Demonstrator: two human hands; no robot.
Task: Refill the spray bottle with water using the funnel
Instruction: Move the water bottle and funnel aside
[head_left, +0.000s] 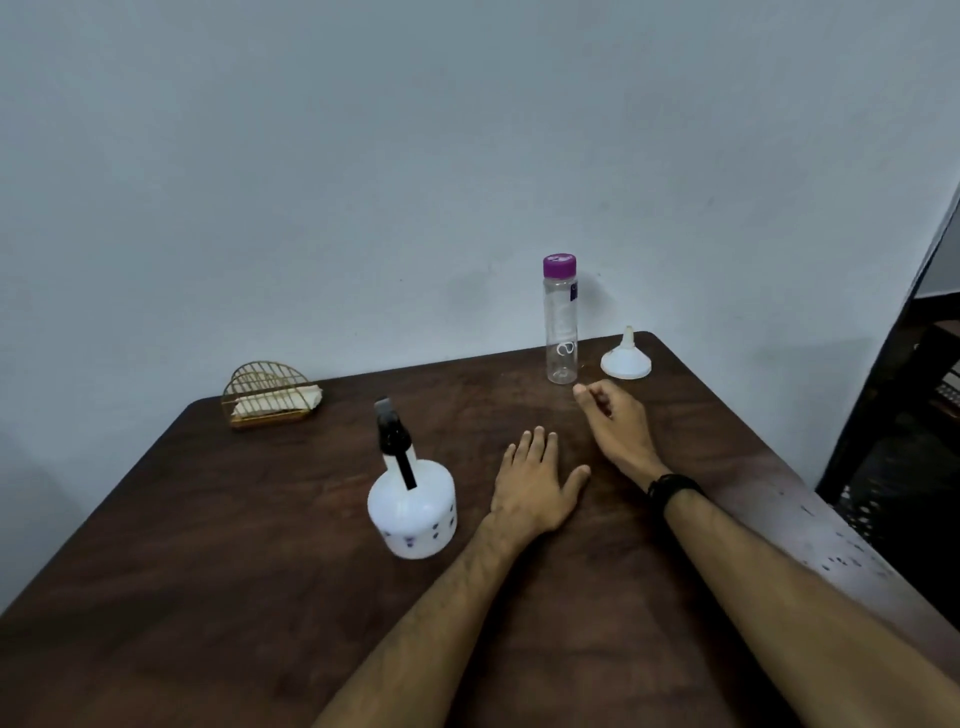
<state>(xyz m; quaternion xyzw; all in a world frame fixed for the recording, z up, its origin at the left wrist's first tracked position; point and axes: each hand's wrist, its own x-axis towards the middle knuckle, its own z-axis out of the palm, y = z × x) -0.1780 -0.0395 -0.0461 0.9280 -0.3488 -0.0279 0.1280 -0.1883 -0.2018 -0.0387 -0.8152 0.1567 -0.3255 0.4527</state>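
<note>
Brown table (208, 597), capped spray bottle (413, 504)

Capped spray bottle (413, 506), inverted funnel (626, 358)

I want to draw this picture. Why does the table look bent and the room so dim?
Head view: the wide-angle lens curves the table edges; light is soft and dim, with faint shadows by the spray bottle and clear bottle; the whole frame is slightly soft.

Left hand (535, 486) lies flat, fingers straight; right hand (615, 423) reaches forward, fingers loosely curled.
</note>
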